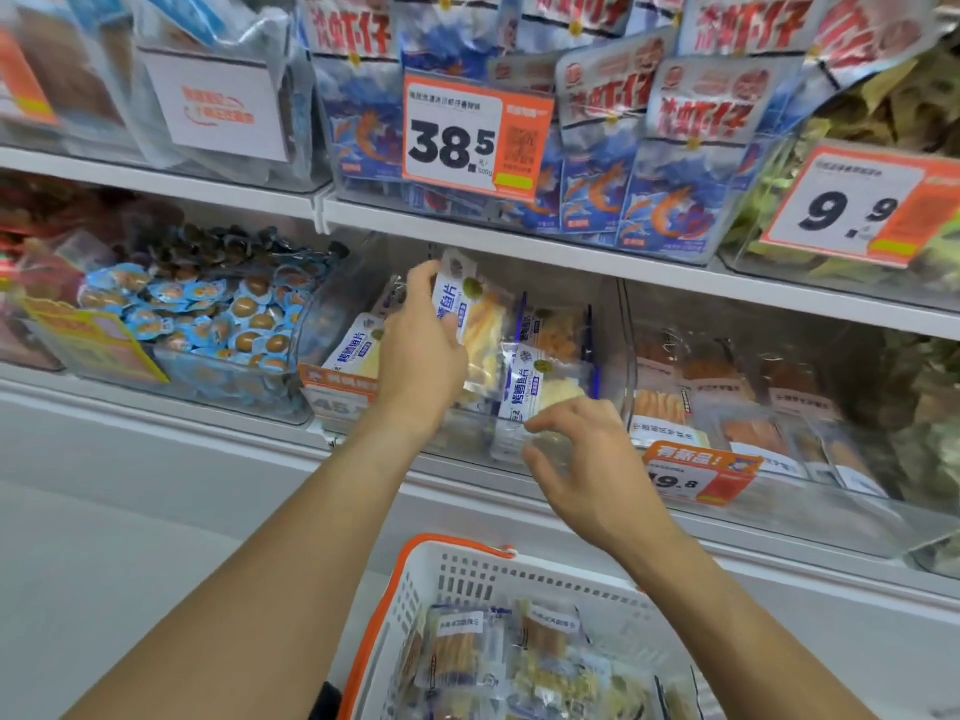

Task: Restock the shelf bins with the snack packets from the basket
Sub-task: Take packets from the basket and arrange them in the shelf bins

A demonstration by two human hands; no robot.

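Observation:
A white basket with an orange rim (pixel 395 615) sits at the bottom centre, holding several clear snack packets (pixel 467 652). My left hand (pixel 423 356) grips a white-and-blue fish-slice packet (pixel 470 309) upright inside the clear middle shelf bin (pixel 618 356), where more such packets (pixel 530 387) lie. My right hand (pixel 587 459) hovers at the bin's front edge with loosely curled fingers and holds nothing.
A bin of blue-wrapped eggs (pixel 208 324) stands to the left, a bin of orange fish-strip packets (pixel 737 402) to the right. The shelf above (pixel 571 252) carries shrimp snack bags (pixel 675 189) and price tags 38.5 (pixel 467 137) and 9.9 (pixel 852 205).

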